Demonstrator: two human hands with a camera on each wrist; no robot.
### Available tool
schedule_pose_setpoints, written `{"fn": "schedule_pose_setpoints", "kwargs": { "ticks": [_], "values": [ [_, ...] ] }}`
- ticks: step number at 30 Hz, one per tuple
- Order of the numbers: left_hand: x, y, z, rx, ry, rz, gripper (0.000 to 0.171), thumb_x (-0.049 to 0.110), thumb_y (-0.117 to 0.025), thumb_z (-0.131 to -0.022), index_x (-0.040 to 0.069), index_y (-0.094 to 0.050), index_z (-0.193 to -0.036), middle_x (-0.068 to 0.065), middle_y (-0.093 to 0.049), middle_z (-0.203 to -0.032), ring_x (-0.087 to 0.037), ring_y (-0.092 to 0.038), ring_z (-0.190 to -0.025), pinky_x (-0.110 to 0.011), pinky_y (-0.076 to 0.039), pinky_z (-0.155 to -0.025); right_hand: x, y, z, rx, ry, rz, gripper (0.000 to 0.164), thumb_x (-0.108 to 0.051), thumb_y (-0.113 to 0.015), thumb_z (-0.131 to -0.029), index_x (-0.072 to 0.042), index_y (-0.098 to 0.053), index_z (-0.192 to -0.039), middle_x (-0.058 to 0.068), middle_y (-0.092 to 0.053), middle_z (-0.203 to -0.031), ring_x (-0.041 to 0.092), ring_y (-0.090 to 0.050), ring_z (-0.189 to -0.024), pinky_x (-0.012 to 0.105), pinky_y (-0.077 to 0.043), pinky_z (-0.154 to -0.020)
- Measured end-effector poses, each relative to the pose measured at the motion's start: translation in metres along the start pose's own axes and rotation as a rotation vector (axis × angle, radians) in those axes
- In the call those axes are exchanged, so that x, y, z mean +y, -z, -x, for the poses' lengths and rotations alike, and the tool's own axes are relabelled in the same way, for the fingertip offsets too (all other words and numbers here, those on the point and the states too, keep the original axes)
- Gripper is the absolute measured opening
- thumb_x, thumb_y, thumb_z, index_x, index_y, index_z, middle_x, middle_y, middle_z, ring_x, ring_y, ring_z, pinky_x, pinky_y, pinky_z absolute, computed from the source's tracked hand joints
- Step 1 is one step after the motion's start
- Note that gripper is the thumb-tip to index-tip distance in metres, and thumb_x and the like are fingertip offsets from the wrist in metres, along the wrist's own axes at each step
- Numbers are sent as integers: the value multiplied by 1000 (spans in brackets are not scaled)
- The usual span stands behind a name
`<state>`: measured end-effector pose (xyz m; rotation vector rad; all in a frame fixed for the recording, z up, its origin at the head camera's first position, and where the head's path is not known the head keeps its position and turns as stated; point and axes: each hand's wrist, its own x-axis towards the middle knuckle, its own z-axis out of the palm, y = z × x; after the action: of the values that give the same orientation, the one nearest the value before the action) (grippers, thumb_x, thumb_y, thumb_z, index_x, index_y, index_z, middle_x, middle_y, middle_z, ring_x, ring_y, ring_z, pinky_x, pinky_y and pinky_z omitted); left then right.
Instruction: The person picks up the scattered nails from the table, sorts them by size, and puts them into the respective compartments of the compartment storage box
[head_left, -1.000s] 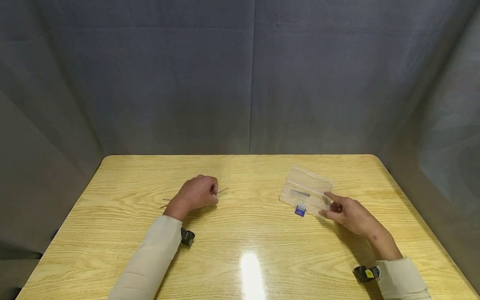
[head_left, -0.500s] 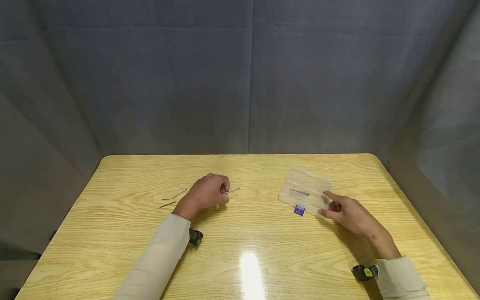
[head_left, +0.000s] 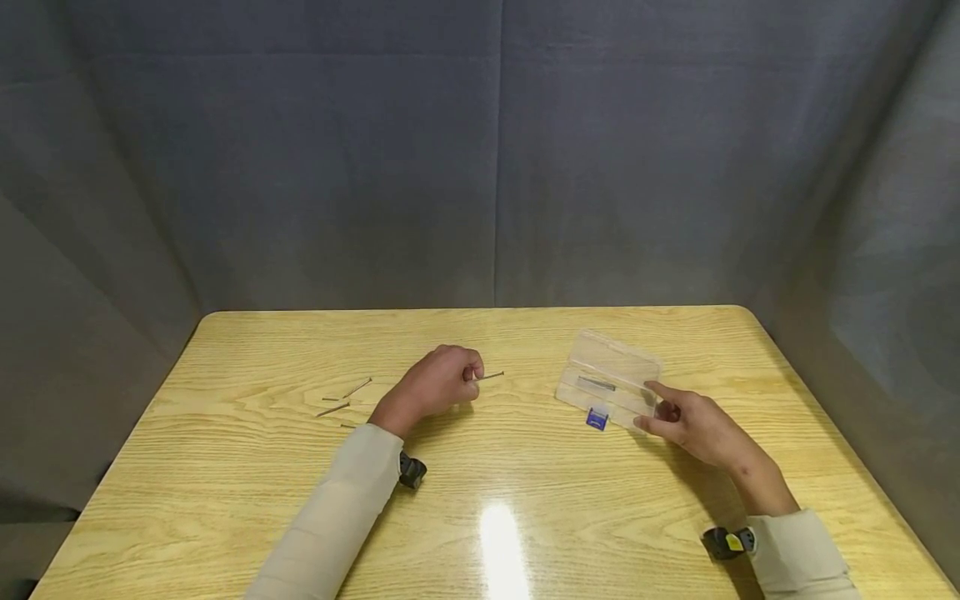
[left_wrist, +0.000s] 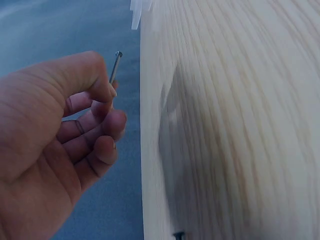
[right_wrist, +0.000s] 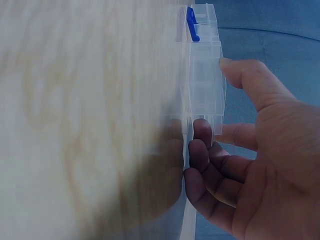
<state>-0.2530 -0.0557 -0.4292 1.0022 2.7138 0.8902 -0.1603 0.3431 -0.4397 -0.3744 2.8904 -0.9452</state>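
In the left wrist view, thumb and forefinger of the left hand [head_left: 435,383] pinch one nail [left_wrist: 115,69], round head protruding. Only the head view shows the loose nails [head_left: 358,387] toward the table [head_left: 525,467]'s left edge, and the nails inside the clear box [head_left: 618,358] toward its right edge. The right hand [head_left: 701,429] grips the box's right end. Since the earlier frame, the left hand has moved boxward; the box holds position.

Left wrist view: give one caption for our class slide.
A left hand, its shadow on the tabletop, pinches a slim metal fastener.
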Motion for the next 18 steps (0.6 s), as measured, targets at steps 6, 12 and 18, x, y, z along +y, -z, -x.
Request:
{"fn": "schedule_pose_setpoints", "kwargs": {
  "ticks": [6, 12, 18],
  "values": [
    [2, -5, -5, -8, 4, 17, 21, -2, -58, -89, 2, -71, -105, 2, -57, -73, -11, -42, -60, -33, -44, -70, -2, 1, 0, -3, 0, -6, 73, -30, -73, -98, 13, -42, -149, 2, -58, -87, 15, -51, -73, 30, -43, -64],
    [4, -8, -8, 8, -6, 21, 21, -2, -56, -84, 7, -70, -96, 7, -52, -69, -13, -42, -70, -36, -43, -84, -2, 2, 0, -1, -4, 0, 73, -30, -73, -98, 13, -43, -148, 3, -58, -88, 16, -51, -75, 30, -44, -65],
    [9, -11, -14, -28, -9, 32, 21, -2, -57, -86, 5, -72, -99, 8, -48, -66, -13, -38, -69, -37, -43, -85, -2, 1, 0, 1, -12, -4, 73, -31, -73, -98, 13, -42, -148, 3, -58, -90, 17, -51, -76, 30, -43, -65]
  ]
}}
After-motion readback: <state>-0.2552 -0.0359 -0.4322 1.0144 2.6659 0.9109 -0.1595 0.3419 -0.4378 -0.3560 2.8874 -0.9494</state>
